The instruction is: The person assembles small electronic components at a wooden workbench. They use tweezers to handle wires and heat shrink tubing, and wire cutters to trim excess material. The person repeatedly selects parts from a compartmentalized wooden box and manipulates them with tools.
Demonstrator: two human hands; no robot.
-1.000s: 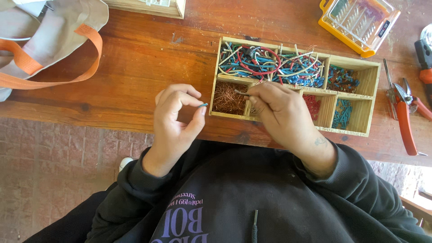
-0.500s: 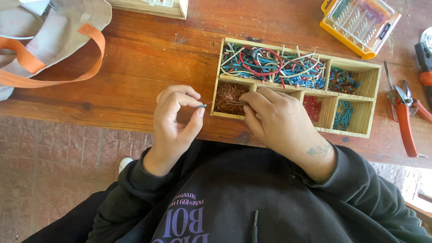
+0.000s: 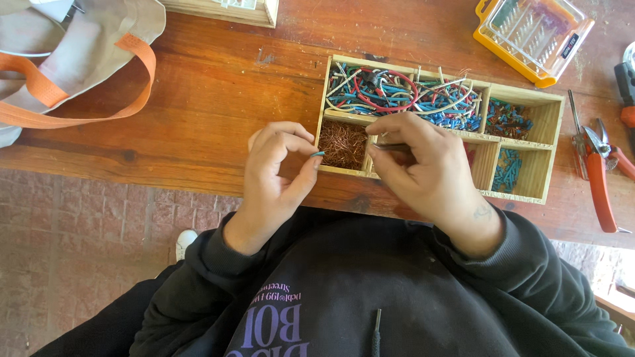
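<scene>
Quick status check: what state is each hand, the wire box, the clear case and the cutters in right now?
Left hand: grip pinched on a small teal wire piece.
Right hand: fingers curled over the compartmented wooden box; held item unclear.
Wooden box: open, compartments filled with wire bits.
Yellow-edged clear plastic case: lid closed.
Red-handled cutters: lying flat on the wooden table, untouched.

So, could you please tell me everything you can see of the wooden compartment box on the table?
The wooden compartment box is a shallow open tray of pale wood with thin dividers. It lies flat on the reddish wooden table. Its long far compartment holds tangled wires in red, blue and white; a near-left one holds bare copper strands; those on the right hold small blue pieces. The right hand rests over its near middle, and the left hand pinches a small piece just beside its left wall.
</scene>
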